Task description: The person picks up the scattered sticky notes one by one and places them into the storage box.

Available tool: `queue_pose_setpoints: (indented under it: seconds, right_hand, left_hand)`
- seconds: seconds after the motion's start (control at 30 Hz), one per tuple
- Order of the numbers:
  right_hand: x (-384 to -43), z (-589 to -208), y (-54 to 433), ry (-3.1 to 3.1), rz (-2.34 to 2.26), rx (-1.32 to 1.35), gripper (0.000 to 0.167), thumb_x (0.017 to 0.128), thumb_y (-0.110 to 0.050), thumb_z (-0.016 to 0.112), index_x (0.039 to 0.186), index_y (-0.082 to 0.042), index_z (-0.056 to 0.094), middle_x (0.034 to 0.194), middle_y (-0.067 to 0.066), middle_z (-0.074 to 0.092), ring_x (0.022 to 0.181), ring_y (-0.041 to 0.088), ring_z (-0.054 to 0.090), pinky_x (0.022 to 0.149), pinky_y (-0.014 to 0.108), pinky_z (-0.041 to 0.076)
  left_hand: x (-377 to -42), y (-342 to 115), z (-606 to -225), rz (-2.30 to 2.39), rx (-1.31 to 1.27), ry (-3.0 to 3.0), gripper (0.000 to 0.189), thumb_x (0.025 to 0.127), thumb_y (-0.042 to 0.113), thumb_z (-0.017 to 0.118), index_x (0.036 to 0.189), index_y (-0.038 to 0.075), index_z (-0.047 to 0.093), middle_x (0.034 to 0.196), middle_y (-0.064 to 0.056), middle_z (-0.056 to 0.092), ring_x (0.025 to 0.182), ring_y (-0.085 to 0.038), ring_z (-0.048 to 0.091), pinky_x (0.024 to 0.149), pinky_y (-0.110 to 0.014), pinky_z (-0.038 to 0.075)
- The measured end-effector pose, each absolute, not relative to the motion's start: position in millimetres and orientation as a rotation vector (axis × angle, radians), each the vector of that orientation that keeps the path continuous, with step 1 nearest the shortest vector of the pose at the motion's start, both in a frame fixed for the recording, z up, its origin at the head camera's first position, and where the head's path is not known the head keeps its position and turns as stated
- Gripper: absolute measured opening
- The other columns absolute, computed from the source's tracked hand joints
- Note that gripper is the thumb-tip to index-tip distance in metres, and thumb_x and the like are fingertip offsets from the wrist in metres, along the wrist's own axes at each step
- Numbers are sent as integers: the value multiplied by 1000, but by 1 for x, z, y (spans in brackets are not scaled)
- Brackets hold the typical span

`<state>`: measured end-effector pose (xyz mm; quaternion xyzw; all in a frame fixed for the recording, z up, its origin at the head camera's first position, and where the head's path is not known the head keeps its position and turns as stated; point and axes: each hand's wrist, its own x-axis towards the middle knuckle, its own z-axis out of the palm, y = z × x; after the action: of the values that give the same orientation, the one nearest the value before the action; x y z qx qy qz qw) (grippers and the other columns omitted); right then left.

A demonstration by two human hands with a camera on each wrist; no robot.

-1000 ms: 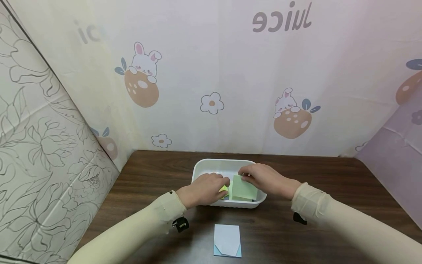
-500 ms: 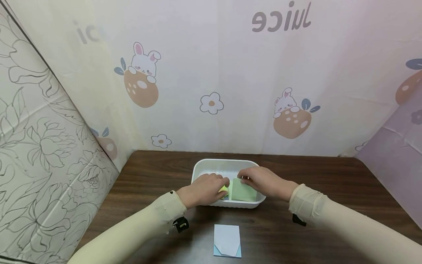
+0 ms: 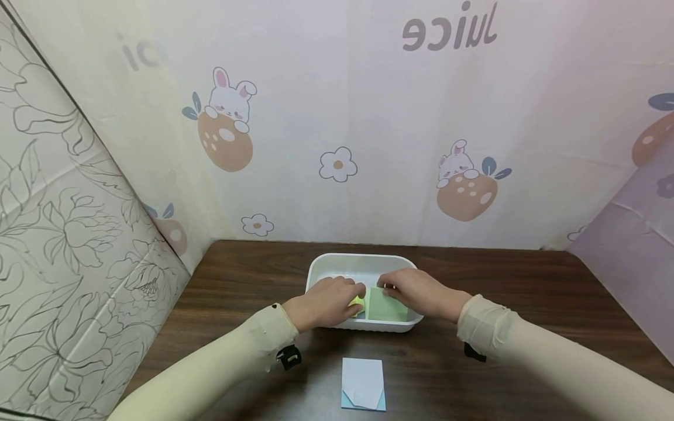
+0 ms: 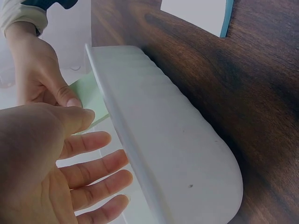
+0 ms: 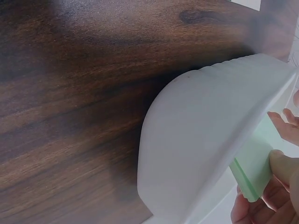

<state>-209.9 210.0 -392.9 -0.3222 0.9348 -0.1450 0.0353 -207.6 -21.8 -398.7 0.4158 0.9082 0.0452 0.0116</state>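
My right hand [image 3: 421, 291] pinches a pale green pad [image 3: 388, 305], a sticky note pad by its look, between thumb and fingers. The pad stands tilted inside a white plastic basin [image 3: 389, 326], its lower part behind the near wall. In the right wrist view, the green pad [image 5: 256, 161] shows some thickness at its edge. My left hand [image 3: 327, 301] reaches over the basin's left side. Its fingers [image 4: 100, 185] are relaxed and apart in the left wrist view, with nothing between them. A bright yellow piece [image 3: 357, 304] shows beside its fingertips in the head view; most of it is hidden.
On the dark wood table [image 3: 253, 266], in front of the basin, lies a white paper piece [image 3: 363, 377] with angled lower corners over a light blue one. A patterned curtain [image 3: 295, 117] hangs behind the table, with more fabric at both sides.
My right hand has moved down and slightly left, lowering the green pad deeper into the basin. The left hand has stayed nearly still.
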Motion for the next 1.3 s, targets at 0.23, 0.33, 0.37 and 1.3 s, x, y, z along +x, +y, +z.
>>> queue_pose_setpoints:
  seconds: [0.23, 0.33, 0.37, 1.3]
  right_hand:
    - [-214, -395, 207, 2876, -425, -959, 16, 97, -11, 67, 111, -14, 73, 102, -5, 74, 82, 4, 59, 73, 27, 50]
    - [-216, -397, 207, 2877, -408, -956, 18, 96, -11, 67, 113, -14, 73, 105, -3, 74, 87, 6, 64, 76, 30, 53]
    - [-217, -397, 206, 2876, -408, -958, 18, 96, -11, 68, 113, -14, 72, 106, -3, 74, 89, 8, 65, 77, 32, 54]
    - [-240, -408, 203, 2829, -366, -960, 32, 86, -12, 80, 115, -7, 70, 108, 5, 74, 100, 19, 69, 87, 39, 55]
  left_hand:
    - [-210, -22, -400, 137, 1276, 2829, 22, 99, 29, 63, 113, 13, 67, 94, -2, 70, 80, -17, 65, 67, -32, 51]
    - [-211, -23, -400, 139, 1273, 2825, 22, 99, 29, 63, 114, 13, 67, 95, -2, 70, 80, -17, 65, 67, -31, 50]
    - [-211, -23, -400, 142, 1274, 2824, 22, 99, 29, 63, 114, 13, 67, 95, -2, 70, 80, -17, 65, 66, -31, 50]
    - [-214, -24, -405, 109, 1260, 2844, 20, 98, 29, 64, 112, 14, 66, 93, -2, 70, 78, -16, 64, 65, -31, 50]
